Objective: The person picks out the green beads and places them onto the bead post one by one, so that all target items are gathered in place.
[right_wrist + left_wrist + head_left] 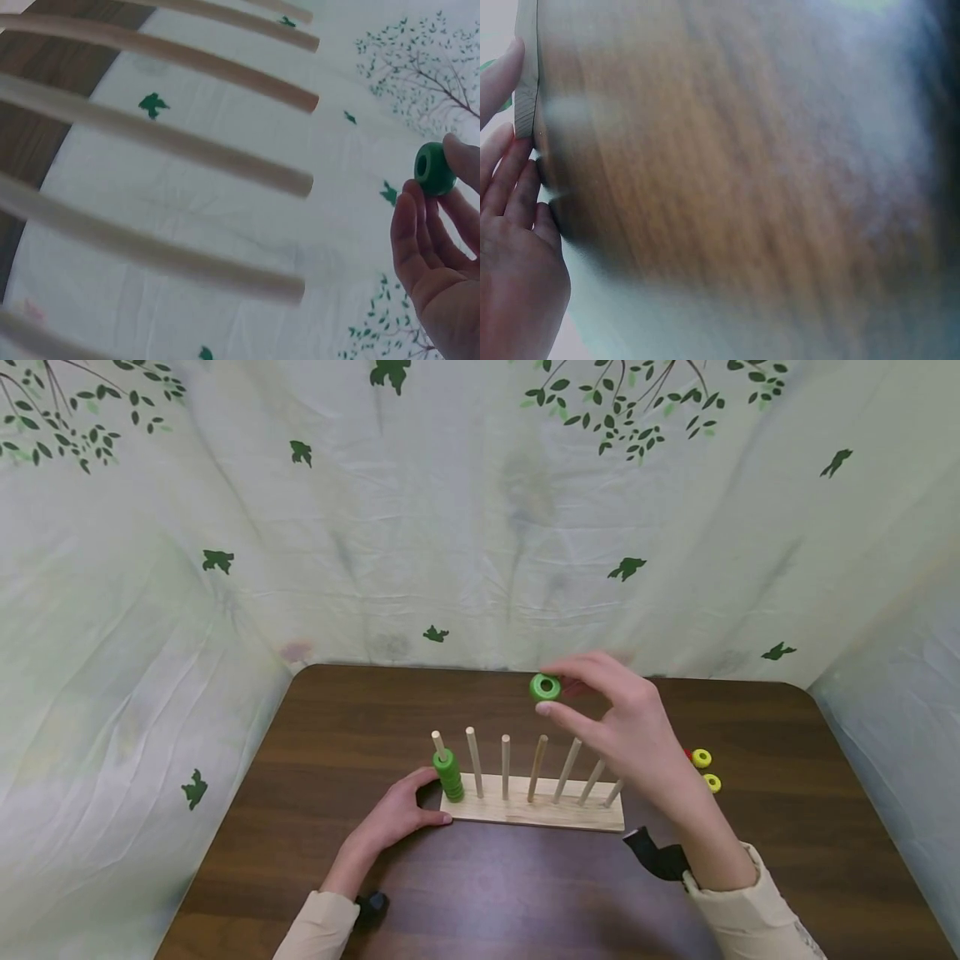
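Note:
A pale wooden peg board point(525, 812) with a row of upright pegs stands on the table. My left hand point(397, 810) holds its left end, thumb at the front corner; in the left wrist view, the fingers touch the board's end. Several green rings point(447, 774) are stacked on the leftmost peg, whose tip sticks out above them. Over the board's right half, higher than the peg tips, my right hand point(622, 718) pinches another green ring point(439, 178) between thumb and fingers. That ring is apart from every peg. The right hand partly covers the rightmost pegs.
Two yellow rings point(697, 764) and part of a red ring point(687, 753) lie on the table to the right, partly behind the right forearm. The dark wooden table point(360, 718) ends at a white curtain point(465, 527) with leaf prints.

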Motion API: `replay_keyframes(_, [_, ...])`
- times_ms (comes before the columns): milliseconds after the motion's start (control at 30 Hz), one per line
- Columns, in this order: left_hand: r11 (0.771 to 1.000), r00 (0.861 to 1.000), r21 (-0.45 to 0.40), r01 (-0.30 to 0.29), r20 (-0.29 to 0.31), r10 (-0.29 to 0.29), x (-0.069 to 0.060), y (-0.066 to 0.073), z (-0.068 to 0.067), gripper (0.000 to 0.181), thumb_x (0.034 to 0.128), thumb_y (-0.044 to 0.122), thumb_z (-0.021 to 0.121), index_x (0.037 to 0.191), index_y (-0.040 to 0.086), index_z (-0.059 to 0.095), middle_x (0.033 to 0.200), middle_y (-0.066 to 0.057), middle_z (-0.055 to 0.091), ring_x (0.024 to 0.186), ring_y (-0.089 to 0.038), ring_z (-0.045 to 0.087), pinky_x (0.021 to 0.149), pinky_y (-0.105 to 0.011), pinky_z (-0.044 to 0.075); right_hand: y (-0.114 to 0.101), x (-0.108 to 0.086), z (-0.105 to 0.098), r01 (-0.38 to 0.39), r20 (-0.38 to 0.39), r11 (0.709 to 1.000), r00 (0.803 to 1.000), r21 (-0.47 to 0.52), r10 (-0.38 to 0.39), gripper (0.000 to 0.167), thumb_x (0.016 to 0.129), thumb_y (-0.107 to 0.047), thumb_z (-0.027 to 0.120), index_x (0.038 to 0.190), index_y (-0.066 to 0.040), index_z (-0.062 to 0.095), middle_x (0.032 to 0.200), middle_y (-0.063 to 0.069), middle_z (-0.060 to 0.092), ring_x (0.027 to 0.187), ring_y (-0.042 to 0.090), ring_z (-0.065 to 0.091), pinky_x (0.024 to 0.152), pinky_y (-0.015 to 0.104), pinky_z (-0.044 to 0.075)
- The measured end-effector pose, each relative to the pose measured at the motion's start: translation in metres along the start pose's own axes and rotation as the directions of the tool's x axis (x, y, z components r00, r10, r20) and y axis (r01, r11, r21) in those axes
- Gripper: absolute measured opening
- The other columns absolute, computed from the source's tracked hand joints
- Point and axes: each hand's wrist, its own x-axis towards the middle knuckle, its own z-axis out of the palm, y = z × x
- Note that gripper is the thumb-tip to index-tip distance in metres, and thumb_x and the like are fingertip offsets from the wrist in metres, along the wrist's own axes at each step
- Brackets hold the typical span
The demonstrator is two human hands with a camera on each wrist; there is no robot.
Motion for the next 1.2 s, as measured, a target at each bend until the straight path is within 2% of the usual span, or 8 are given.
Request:
replay_keyframes(200, [1.0,1.0,-0.006,0.004,0.001,-0.004,0.0,0.0,0.0,0.07,0.0723,0.029,0.089,0.135,0.017,0.059,0.136,0.002,0.055,0.134,-0.023,0.044,0.11,-0.049,0.033,-0.003,0.007,0.016,0.016,0.051,0.998,0.999,0.055,-0.018,0.04,0.082,-0.013,0.082,0.119,-0.017,0.069,0.112,-0.011,0.063,0.094,0.009,0.059,0.077,0.024,0.049])
replay_keyframes(333, [1.0,1.0,-0.011,0.003,0.006,-0.003,0.0,0.0,0.001,0.07,0.0727,0.029,0.089,0.135,0.017,0.059,0.137,0.002,0.055,0.134,-0.024,0.043,0.11,-0.049,0.033,-0.004,0.011,0.027,0.011,0.098,0.996,0.995,0.086,-0.019,0.039,0.083,-0.018,0.08,0.121,-0.017,0.069,0.114,-0.012,0.063,0.096,0.007,0.057,0.081,0.026,0.049])
replay_keyframes(500, [1.0,1.0,-0.027,-0.009,0.002,0.009,0.0,0.0,0.001,0.07,0.0727,0.027,0.089,0.135,0.017,0.059,0.136,0.002,0.055,0.134,-0.023,0.043,0.11,-0.049,0.033,-0.005,0.016,0.04,-0.017,0.175,0.994,0.985,0.104,-0.002,0.038,0.086,-0.02,0.078,0.122,-0.021,0.068,0.116,-0.014,0.061,0.098,0.005,0.059,0.087,0.029,0.049])
replay_keyframes(700, [0.999,1.0,-0.038,-0.02,0.0,0.02,0.0,0.001,0.0,0.068,0.0726,0.026,0.089,0.134,0.018,0.06,0.134,0.003,0.056,0.133,-0.023,0.045,0.109,-0.05,0.033,-0.003,0.022,0.055,-0.001,0.241,0.989,0.97,0.148,-0.036,0.038,0.085,-0.016,0.078,0.122,-0.018,0.067,0.118,-0.012,0.063,0.1,0.005,0.061,0.09,0.028,0.049])
replay_keyframes(867, [0.999,1.0,-0.038,-0.023,0.005,0.024,0.001,-0.001,0.0,0.066,0.0726,0.027,0.089,0.132,0.022,0.06,0.132,0.006,0.057,0.131,-0.021,0.046,0.109,-0.049,0.034,-0.003,0.027,0.067,0.006,0.317,0.988,0.947,0.157,-0.056,0.036,0.087,-0.013,0.076,0.122,-0.016,0.066,0.116,-0.012,0.064,0.105,0.001,0.06,0.091,0.023,0.047])
replay_keyframes(1067, [0.999,1.0,-0.053,-0.001,0.016,0.002,0.0,-0.002,-0.001,0.066,0.0731,0.028,0.089,0.132,0.027,0.06,0.133,0.008,0.056,0.133,-0.019,0.044,0.109,-0.051,0.032,-0.004,0.032,0.078,-0.01,0.402,0.991,0.914,0.135,-0.046,0.034,0.087,-0.009,0.076,0.12,-0.014,0.067,0.112,-0.013,0.064,0.099,-0.002,0.058,0.087,0.021,0.048])
replay_keyframes(1200, [0.998,1.0,-0.057,-0.015,0.013,0.016,0.001,-0.001,-0.001,0.065,0.0725,0.028,0.089,0.131,0.027,0.061,0.132,0.009,0.056,0.131,-0.018,0.045,0.108,-0.049,0.034,-0.004,0.036,0.084,-0.025,0.449,0.994,0.893,0.11,-0.027,0.032,0.088,-0.008,0.075,0.119,-0.014,0.067,0.11,-0.013,0.065,0.096,-0.003,0.059,0.086,0.02,0.047])
